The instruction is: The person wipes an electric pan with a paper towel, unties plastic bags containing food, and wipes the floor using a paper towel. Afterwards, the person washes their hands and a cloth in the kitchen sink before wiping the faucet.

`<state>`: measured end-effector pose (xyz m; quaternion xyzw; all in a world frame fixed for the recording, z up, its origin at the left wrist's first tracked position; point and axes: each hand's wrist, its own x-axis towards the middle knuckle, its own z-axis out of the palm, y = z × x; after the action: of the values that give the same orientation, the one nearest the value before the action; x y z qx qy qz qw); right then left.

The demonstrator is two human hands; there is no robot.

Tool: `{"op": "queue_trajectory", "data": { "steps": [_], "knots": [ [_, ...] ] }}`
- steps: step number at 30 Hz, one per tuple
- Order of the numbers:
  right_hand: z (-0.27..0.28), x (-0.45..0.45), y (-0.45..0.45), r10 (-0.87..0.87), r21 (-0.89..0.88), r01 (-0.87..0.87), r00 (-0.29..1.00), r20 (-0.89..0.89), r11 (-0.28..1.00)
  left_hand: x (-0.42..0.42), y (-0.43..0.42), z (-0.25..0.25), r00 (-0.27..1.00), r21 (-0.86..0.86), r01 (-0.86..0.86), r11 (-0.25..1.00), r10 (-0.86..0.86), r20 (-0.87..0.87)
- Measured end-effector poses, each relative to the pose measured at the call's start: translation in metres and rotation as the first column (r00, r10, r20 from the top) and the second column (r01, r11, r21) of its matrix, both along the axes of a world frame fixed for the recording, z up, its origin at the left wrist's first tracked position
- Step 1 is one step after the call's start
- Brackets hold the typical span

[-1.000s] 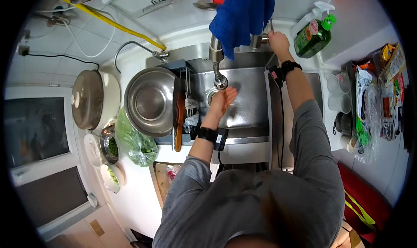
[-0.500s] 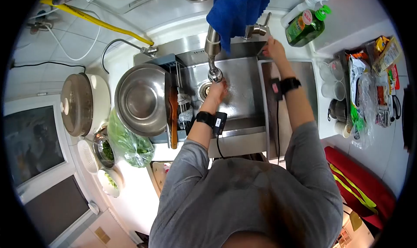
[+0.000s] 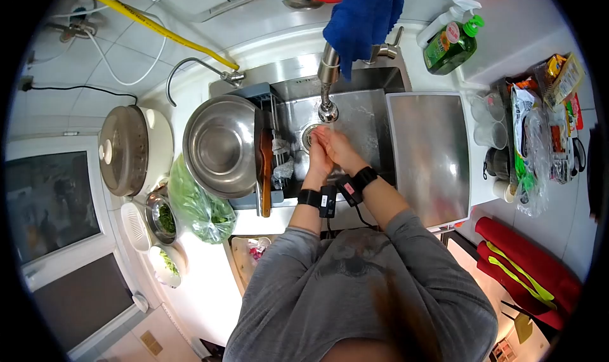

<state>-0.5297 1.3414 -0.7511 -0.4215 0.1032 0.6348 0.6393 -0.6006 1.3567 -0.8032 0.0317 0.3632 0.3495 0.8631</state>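
Both hands meet over the sink (image 3: 365, 152), just below the spout of the faucet (image 3: 328, 111). My left hand (image 3: 319, 161) is tilted upward beside the drain, its fingers partly covered by the other hand. Against it lies my right hand (image 3: 340, 149), fingers stretched across toward the left palm. Neither hand holds a thing that I can see. A blue cloth (image 3: 361, 22) hangs over the faucet's neck, and the faucet lever (image 3: 398, 37) stands behind it on the right.
Left of the sink, a steel basin (image 3: 220, 147) rests on a grey rack beside a wooden-handled knife (image 3: 266, 171). A steel board (image 3: 431, 152) covers the sink's right side. Green soap bottle (image 3: 450, 48), bagged greens (image 3: 200, 203) and a lidded cooker (image 3: 127, 149) stand around.
My right hand has left the faucet lever and come down left to meet my left hand under the spout. The view has shifted slightly, moving the scene to the right.
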Motion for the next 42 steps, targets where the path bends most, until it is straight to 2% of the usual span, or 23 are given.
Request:
{"op": "queue_trajectory", "data": {
  "steps": [4, 5, 10, 11, 12, 13, 15, 17, 18, 19, 20, 24, 26, 27, 29, 31, 33, 34, 35, 38, 40, 41, 42],
  "knots": [
    [-0.035, 0.006, 0.004, 0.059, 0.156, -0.049, 0.997, -0.056, 0.986, 0.002, -0.002, -0.005, 0.986, -0.069, 0.163, 0.984, -0.16, 0.042],
    [-0.042, 0.009, 0.001, 0.058, 0.156, -0.049, 0.997, -0.052, 0.986, 0.003, 0.001, -0.025, 0.986, -0.068, 0.164, 0.984, -0.161, 0.046],
    [-0.027, 0.014, -0.016, 0.133, 0.315, -0.048, 0.958, -0.255, 0.948, 0.013, 0.015, 0.001, 0.996, -0.122, 0.068, 0.99, -0.061, 0.059],
    [-0.021, 0.014, -0.019, 0.13, 0.315, -0.046, 0.959, -0.25, 0.948, 0.013, 0.019, 0.008, 0.998, -0.109, 0.057, 0.992, -0.058, -0.008],
    [-0.016, 0.015, -0.023, 0.119, 0.257, -0.07, 0.976, -0.18, 0.964, 0.009, 0.024, -0.032, 0.99, -0.12, 0.017, 0.993, 0.0, 0.14],
    [-0.01, 0.015, -0.027, 0.112, 0.195, -0.089, 0.988, -0.111, 0.977, 0.01, 0.023, -0.037, 0.99, -0.123, 0.02, 0.992, -0.002, 0.142],
    [0.013, 0.014, -0.029, 0.115, 0.067, -0.113, 0.993, -0.022, 0.991, 0.008, 0.021, -0.041, 0.962, -0.22, 0.217, 0.951, -0.169, 0.216],
    [0.015, 0.018, -0.033, 0.442, -0.142, -0.433, 0.746, 0.498, 0.89, 0.016, 0.011, -0.011, 0.958, -0.249, 0.183, 0.951, -0.116, 0.262],
    [0.015, 0.021, -0.034, 0.434, -0.141, -0.424, 0.752, 0.497, 0.895, 0.023, 0.008, 0.006, 0.978, -0.265, 0.207, 0.942, -0.189, 0.091],
    [0.015, 0.025, -0.036, 0.509, -0.23, -0.521, 0.491, 0.707, 0.822, 0.026, 0.005, 0.011, 0.963, -0.285, 0.226, 0.932, -0.259, -0.081],
    [0.014, 0.03, -0.037, 0.525, -0.348, -0.576, 0.169, 0.834, 0.74, 0.019, 0.002, -0.034, 0.959, -0.226, 0.277, 0.934, -0.283, 0.007],
    [0.035, 0.05, -0.036, 0.583, -0.444, -0.634, 0.015, 0.812, 0.633, 0.028, 0.0, -0.021, 0.967, -0.328, 0.244, 0.913, -0.204, 0.153],
    [0.057, 0.066, -0.038, 0.457, -0.513, -0.691, -0.287, 0.842, 0.51, 0.033, -0.001, 0.011, 0.921, -0.125, 0.23, 0.965, -0.257, -0.292],
    [0.041, 0.076, -0.043, 0.458, -0.516, -0.693, -0.292, 0.84, 0.503, 0.031, 0.003, 0.022, 0.924, -0.128, 0.223, 0.966, -0.251, -0.289],
    [0.0, 0.099, -0.051, 0.127, -0.507, -0.462, -0.636, 0.761, 0.728, 0.024, 0.013, 0.044, 0.693, -0.138, 0.491, 0.86, -0.481, -0.537],
    [0.064, 0.118, -0.027, 0.528, -0.586, -0.444, -0.261, 0.808, 0.677, 0.024, 0.013, 0.053, 0.607, -0.108, 0.531, 0.841, -0.466, -0.644],
    [0.052, 0.144, -0.014, 0.384, -0.386, -0.27, -0.062, 0.921, 0.882, 0.017, 0.018, 0.044, 0.376, 0.038, 0.811, 0.584, -0.47, -0.799],
    [0.056, 0.157, -0.003, 0.271, -0.283, -0.184, -0.085, 0.959, 0.941, 0.015, 0.02, 0.044, 0.262, 0.076, 0.909, 0.409, -0.422, -0.868],
    [0.061, 0.173, 0.008, 0.155, -0.167, -0.1, -0.118, 0.981, 0.981, 0.016, 0.02, 0.045, 0.264, 0.077, 0.908, 0.412, -0.419, -0.869],
    [0.082, 0.213, 0.04, 0.288, -0.28, 0.071, -0.227, 0.93, 0.958, 0.023, 0.017, 0.07, 0.381, 0.048, 0.778, 0.626, -0.41, -0.829],
    [0.074, 0.237, 0.061, 0.433, -0.335, 0.284, -0.442, 0.786, 0.898, 0.018, 0.015, 0.05, 0.377, 0.103, 0.806, 0.583, -0.37, -0.849],
    [0.072, 0.243, 0.068, 0.422, -0.326, 0.277, -0.444, 0.79, 0.904, 0.013, 0.014, 0.029, 0.369, 0.151, 0.833, 0.532, -0.332, -0.868],
    [0.074, 0.247, 0.077, 0.543, -0.486, 0.243, -0.36, 0.758, 0.839, -0.007, 0.015, -0.066, 0.28, 0.273, 0.959, -0.078, 0.093, -0.956]
  ]
}}
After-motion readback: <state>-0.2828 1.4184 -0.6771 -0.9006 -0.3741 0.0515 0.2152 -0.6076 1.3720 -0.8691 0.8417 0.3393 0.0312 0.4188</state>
